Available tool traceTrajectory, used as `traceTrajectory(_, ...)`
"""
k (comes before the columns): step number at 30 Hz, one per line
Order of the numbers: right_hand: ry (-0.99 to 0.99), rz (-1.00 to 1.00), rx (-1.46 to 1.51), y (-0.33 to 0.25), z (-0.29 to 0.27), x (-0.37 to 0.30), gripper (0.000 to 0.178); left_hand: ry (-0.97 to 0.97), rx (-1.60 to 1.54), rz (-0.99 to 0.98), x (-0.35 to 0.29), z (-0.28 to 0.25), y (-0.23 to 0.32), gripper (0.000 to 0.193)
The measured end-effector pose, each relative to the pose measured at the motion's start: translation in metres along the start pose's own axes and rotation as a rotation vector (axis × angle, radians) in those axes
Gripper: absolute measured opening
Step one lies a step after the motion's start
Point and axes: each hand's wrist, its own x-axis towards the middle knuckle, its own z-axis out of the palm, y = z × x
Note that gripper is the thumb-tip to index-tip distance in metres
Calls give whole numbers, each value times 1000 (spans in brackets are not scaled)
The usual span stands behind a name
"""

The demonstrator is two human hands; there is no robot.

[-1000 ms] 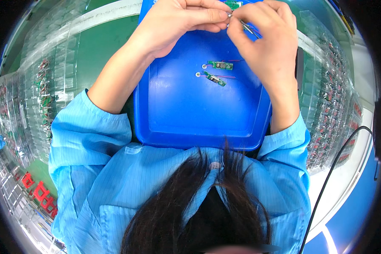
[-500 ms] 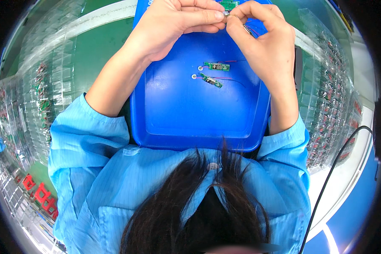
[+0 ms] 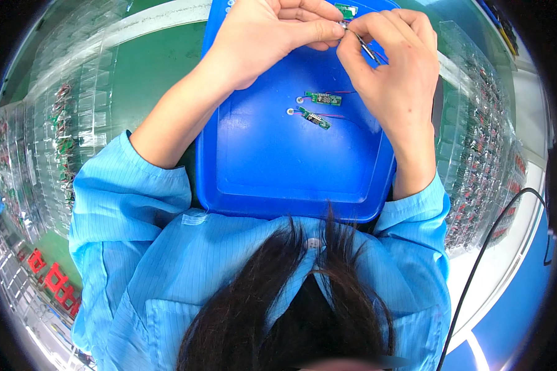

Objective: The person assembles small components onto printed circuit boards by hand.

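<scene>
Above the far part of a blue tray (image 3: 284,164), my two hands meet at the fingertips. My left hand (image 3: 269,37) pinches a small silvery round piece between thumb and fingers. Close against it, the thumb and forefinger of my right hand (image 3: 396,59) are closed on a small circuit board (image 3: 369,52) with thin wires, partly hidden by the fingers. Two little green display boards lie in the tray below my hands: an upper board (image 3: 325,99) and a tilted lower board (image 3: 316,119), each wired to a small round disc. Another green board (image 3: 348,11) shows just beyond my fingertips.
Clear plastic trays full of boards stand to the right (image 3: 479,142) and to the left (image 3: 65,136) on a green surface. A black cable (image 3: 486,241) curves down on the right. Red stools (image 3: 56,278) stand at the lower left.
The view has shifted slightly, so the tray and boards sit a little further right. My fingers stay together at the same small piece; the board in my right hand has turned slightly.
</scene>
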Motion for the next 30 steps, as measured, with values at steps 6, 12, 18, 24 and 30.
traceTrajectory(6,-1,79,247,-5,-9,5,9,24,79,50,-3,5,0,18)
traceTrajectory(12,20,139,316,3,-2,0,9,73,191,100,-8,14,6,21)
traceTrajectory(18,22,305,364,5,6,-8,14,50,92,61,-5,4,-4,22)
traceTrajectory(24,-70,432,568,17,10,-8,18,-22,7,-52,0,0,-2,22)
traceTrajectory(30,-185,461,749,38,16,-11,16,-91,60,-62,2,-9,2,19)
